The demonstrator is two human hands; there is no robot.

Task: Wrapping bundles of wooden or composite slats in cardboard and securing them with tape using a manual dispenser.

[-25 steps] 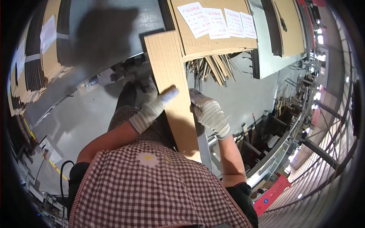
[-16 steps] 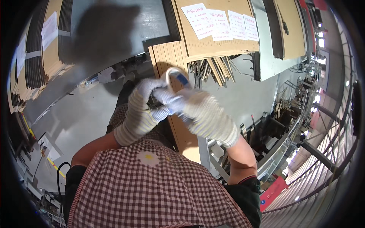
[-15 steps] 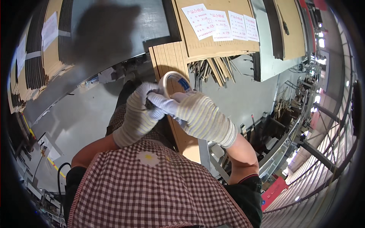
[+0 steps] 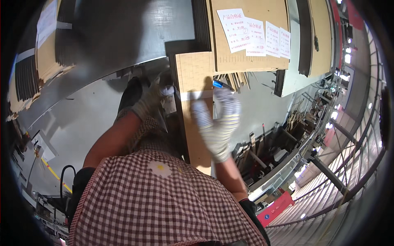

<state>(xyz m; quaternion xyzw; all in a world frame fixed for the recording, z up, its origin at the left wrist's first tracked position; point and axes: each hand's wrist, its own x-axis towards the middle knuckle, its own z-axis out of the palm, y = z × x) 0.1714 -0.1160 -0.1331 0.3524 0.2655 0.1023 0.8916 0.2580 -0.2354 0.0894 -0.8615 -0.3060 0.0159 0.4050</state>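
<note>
A narrow stack of tan boards (image 4: 193,139) runs away from me below my hands. A pale strip of tape (image 4: 197,95) crosses its top. My right hand (image 4: 219,123), in a striped knit glove, is at the stack's right edge, its thumb apart from the fingers. It holds the roll of tape, mostly hidden and blurred; the blue label (image 4: 218,84) of its core shows beyond the fingertips. At the stack's left side is my gloved left hand (image 4: 151,101), smeared by motion, close to the strip's left end. Its fingers cannot be made out.
Paper slips (image 4: 254,37) lie on a wider board stack at the far right. A dark sheet (image 4: 135,33) covers the far left surface, beside strapped board bundles (image 4: 49,53). Thin offcut strips (image 4: 242,80) stick out under the right stack. A cluttered rack (image 4: 262,147) stands right.
My hands have moved apart from the tape roll they shared, left hand leftward, right hand to the stack's right edge. A tape strip now spans the boards. The view has shifted slightly.
</note>
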